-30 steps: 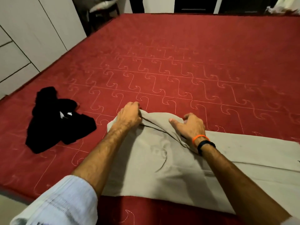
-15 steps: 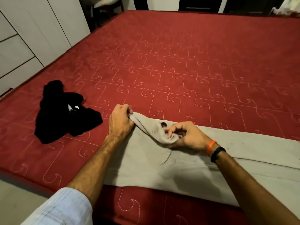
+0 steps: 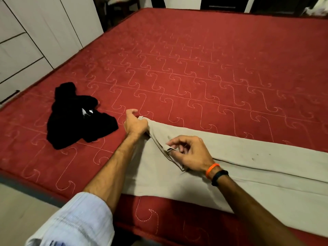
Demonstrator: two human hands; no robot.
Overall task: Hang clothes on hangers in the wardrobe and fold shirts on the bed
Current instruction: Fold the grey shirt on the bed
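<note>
My left hand (image 3: 135, 124) grips the corner of the beige garment (image 3: 230, 166) near the bed's (image 3: 195, 59) front edge; my right hand (image 3: 190, 154) pinches its folded edge.

Beige garment (image 3: 230, 167) lies flat on the red bed (image 3: 195, 68), black garment (image 3: 78, 116) crumpled beside.

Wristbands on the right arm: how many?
2, both on the right wrist: an orange band nearer the right hand, and a black band just behind it toward the elbow. None shows on the left wrist.
</note>
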